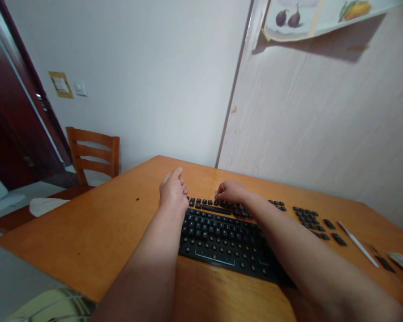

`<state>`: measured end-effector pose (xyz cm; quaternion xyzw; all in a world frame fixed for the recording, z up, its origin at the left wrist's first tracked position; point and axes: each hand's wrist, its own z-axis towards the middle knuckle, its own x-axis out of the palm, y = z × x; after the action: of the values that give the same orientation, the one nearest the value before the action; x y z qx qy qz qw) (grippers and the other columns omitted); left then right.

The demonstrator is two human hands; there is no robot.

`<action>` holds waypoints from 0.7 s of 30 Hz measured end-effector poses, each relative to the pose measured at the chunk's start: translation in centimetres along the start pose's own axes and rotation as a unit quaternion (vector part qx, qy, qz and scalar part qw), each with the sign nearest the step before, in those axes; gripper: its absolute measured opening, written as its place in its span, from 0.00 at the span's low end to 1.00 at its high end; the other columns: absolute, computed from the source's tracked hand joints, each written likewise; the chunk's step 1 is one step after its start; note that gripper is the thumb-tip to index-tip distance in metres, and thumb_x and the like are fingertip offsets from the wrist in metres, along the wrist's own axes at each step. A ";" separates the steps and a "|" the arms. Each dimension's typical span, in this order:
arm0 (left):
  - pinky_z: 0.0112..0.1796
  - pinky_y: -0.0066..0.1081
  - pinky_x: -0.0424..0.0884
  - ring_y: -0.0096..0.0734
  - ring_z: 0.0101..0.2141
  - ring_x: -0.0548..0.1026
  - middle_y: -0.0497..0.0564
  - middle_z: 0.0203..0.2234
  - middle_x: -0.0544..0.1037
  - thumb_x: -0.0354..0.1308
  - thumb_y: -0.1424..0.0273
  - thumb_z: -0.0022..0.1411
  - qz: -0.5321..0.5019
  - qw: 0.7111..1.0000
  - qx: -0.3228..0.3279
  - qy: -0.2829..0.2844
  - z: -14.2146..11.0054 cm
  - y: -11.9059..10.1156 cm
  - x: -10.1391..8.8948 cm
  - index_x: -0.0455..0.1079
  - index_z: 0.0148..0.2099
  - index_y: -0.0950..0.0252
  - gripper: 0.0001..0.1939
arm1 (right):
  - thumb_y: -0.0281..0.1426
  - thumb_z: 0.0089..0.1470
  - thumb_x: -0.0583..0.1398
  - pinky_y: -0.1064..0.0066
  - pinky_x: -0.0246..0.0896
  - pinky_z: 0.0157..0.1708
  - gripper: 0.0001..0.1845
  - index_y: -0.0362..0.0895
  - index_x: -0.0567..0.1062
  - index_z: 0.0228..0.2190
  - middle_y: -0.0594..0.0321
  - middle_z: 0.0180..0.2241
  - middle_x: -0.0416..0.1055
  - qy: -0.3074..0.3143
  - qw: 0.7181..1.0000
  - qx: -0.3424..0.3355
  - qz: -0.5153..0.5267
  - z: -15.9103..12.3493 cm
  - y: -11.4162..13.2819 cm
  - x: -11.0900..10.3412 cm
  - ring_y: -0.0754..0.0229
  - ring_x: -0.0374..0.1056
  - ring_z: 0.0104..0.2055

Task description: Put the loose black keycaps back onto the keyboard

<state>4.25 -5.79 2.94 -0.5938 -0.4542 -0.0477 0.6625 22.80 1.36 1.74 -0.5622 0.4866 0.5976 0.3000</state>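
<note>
A black keyboard [215, 264] lies on the wooden table in front of me. Its rear rows carry keycaps; the rows nearest me show bare key posts. Behind it are rows of loose black keycaps [204, 202] and a long space bar [216, 209]. My right hand [231, 192] is over those rows, thumb and fingers pinched on a small dark keycap at the fingertips. Beyond the keyboard's left rear corner is my left hand [173, 188], its fingers curled and thumb pointing up; whatever may be inside is hidden. My right forearm covers the keyboard's right end.
More loose keycaps [309, 219] lie in groups to the right, beside a thin white stick [357, 245]. One tiny dark piece [137, 199] sits on the table [121, 232] at left. A wooden chair [94, 154] stands beyond the table's left edge; a wall rises behind.
</note>
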 end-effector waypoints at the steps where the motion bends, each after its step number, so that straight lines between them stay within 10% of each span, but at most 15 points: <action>1: 0.16 0.25 0.45 0.17 0.12 0.51 0.37 0.13 0.57 0.63 0.69 0.50 0.000 1.000 -0.002 0.000 -0.1 -0.1 0.0 0.58 0.28 0.62 0.13 | 0.36 0.49 0.65 0.74 0.58 0.29 0.08 0.46 0.83 0.31 0.61 0.30 0.80 -0.003 1.000 -0.003 0.003 -0.1 0.0 -0.2 0.61 0.72 0.32; 21: 0.16 0.24 0.45 0.16 0.12 0.51 0.37 0.14 0.59 0.62 0.69 0.50 -0.005 1.000 -0.012 0.013 -0.5 -0.2 0.4 0.60 0.29 0.62 0.11 | 0.36 0.55 0.59 0.69 0.54 0.33 0.10 0.48 0.80 0.35 0.63 0.35 0.77 -0.053 0.984 -0.151 -0.078 -14.3 5.2 0.0 0.59 0.69 0.36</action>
<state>4.66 -6.00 3.40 -0.5986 -0.4478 -0.0645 0.6610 23.50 -13.54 4.49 -0.6045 0.3287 0.6685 0.2823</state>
